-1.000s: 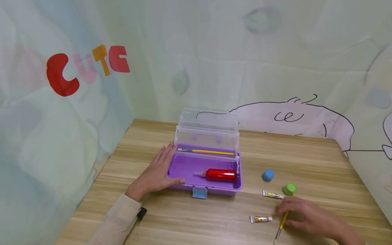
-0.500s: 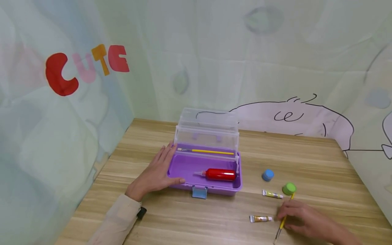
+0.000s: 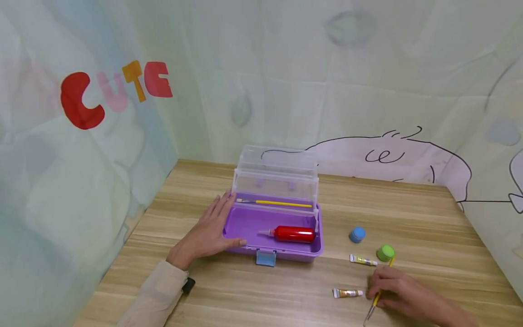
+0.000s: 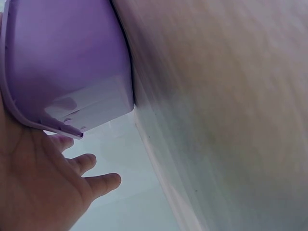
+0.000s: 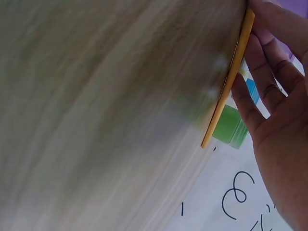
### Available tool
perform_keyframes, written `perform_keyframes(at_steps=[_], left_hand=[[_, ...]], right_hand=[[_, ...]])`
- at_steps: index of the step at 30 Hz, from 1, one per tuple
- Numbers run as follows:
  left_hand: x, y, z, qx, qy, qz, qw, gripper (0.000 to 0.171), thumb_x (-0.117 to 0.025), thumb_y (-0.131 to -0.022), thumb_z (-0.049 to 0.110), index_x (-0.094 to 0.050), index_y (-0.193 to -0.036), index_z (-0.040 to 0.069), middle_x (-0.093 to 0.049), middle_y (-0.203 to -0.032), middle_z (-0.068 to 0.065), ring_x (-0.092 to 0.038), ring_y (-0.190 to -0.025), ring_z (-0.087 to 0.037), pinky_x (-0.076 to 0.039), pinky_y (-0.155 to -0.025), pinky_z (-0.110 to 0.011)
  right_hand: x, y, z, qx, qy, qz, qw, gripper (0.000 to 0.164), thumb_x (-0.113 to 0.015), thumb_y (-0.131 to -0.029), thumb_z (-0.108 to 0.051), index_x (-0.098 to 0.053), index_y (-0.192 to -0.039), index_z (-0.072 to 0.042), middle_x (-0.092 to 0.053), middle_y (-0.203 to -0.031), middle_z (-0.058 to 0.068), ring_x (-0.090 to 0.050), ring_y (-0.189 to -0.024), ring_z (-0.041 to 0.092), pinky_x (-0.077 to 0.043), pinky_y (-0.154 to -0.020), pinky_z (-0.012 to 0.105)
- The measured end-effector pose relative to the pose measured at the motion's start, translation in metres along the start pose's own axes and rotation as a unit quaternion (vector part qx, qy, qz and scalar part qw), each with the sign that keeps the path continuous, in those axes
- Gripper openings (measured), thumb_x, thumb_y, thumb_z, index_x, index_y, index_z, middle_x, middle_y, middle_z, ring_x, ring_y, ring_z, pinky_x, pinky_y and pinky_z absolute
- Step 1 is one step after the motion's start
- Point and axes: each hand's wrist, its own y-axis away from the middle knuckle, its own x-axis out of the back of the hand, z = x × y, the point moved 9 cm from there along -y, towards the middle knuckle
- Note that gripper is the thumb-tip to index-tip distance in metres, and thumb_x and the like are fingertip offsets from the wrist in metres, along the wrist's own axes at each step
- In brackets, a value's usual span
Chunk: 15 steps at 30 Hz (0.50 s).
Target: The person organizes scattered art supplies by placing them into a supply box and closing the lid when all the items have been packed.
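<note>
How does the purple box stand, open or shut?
The purple box is open: its clear lid stands raised, and the red bottle shows uncovered inside.

room between purple box (image 3: 249,222) and brown tube (image 3: 346,293); green jar (image 3: 385,253) obstructs beyond right fingers (image 5: 284,21)

pale green backdrop (image 3: 261,91), lightly creased, across upper frame; multicolored "cute" letters (image 3: 117,106) upper l.; white cartoon figure w/ blk outline (image 3: 421,159) ctr. r.; wood-grain tabletop (image 3: 392,204) in lower half.

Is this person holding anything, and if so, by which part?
Yes: the right hand pinches a paintbrush by its yellow handle. The left hand only rests against the purple box, thumb on its front rim.
</note>
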Motion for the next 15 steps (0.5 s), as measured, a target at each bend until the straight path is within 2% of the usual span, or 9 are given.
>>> perform_keyframes(at_steps=[2,8,15], left_hand=[[0.0000,0.0001,-0.0003,0.000,-0.001,0.000,1.0000,0.125,-0.070,-0.079,0.072,0.002,-0.165,0.019,0.001,-0.172,-0.010,-0.004,-0.157,-0.038,-0.011,-0.125,-0.058],[-0.0004,0.0000,-0.0007,0.002,0.000,0.000,1.0000,0.124,-0.070,-0.079,0.072,0.003,-0.165,0.020,0.001,-0.172,-0.010,-0.005,-0.156,-0.039,-0.011,-0.125,-0.058],[-0.0005,-0.0004,-0.0009,0.004,-0.001,0.000,1.0000,0.125,-0.069,-0.078,0.074,0.003,-0.165,0.020,0.001,-0.172,-0.010,-0.006,-0.156,-0.042,-0.011,-0.124,-0.060]], right_hand=[[-0.0010,-0.0008,0.0012,-0.005,0.005,-0.004,1.000,0.032,-0.084,-0.078,-0.021,-0.069,-0.104,-0.030,-0.060,-0.110,-0.016,-0.056,-0.103,0.000,-0.044,-0.090,0.010],[-0.0014,-0.0016,0.0023,0.015,0.015,0.004,1.000,0.034,-0.086,-0.073,-0.021,-0.067,-0.100,-0.028,-0.060,-0.107,-0.012,-0.057,-0.099,0.004,-0.043,-0.089,0.010],[-0.0011,-0.0040,0.0011,0.016,0.028,0.004,0.999,0.030,-0.086,-0.074,-0.031,-0.067,-0.097,-0.031,-0.059,-0.106,-0.015,-0.054,-0.097,0.002,-0.043,-0.086,0.012]])
